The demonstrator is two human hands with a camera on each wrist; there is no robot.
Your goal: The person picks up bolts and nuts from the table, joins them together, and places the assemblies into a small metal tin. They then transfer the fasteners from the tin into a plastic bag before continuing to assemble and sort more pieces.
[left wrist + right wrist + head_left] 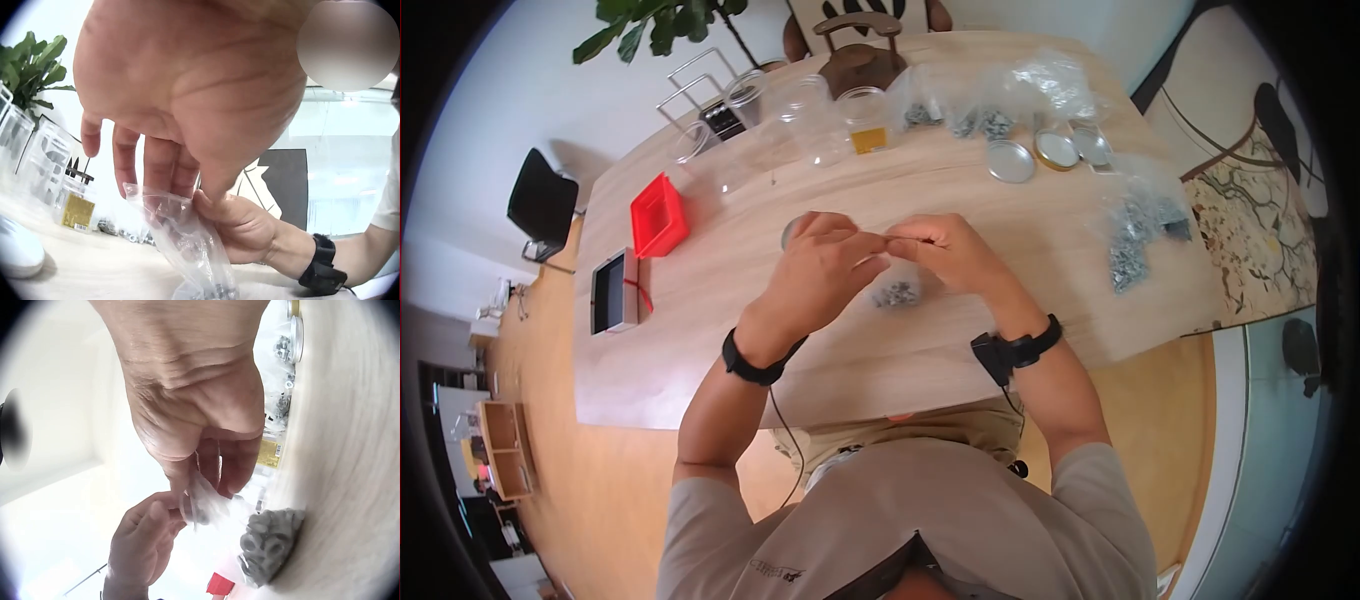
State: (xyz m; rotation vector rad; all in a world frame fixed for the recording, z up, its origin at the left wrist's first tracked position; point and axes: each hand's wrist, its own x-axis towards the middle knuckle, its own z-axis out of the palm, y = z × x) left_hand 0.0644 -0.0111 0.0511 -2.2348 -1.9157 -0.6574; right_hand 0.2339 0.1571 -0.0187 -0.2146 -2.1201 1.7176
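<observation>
A clear plastic bag (897,292) hangs low over the table between both hands, its bottom filled with small grey metal nuts (269,544). My left hand (825,265) pinches the bag's top edge (159,199), with thumb and fingers on either side of the plastic. From the other side, my right hand (950,250) pinches the same edge close to the left fingertips. In the right wrist view the film (203,500) bunches up between the two hands. A pale round object (790,234) is partly hidden behind the left hand.
Clear jars (865,105), one with a yellow label, stand along the far side. Metal lids (1010,161) and bags of hardware (997,124) lie at the far right. More bagged hardware (1130,255) is at right. A red bin (658,218) and an open box (614,292) sit at left.
</observation>
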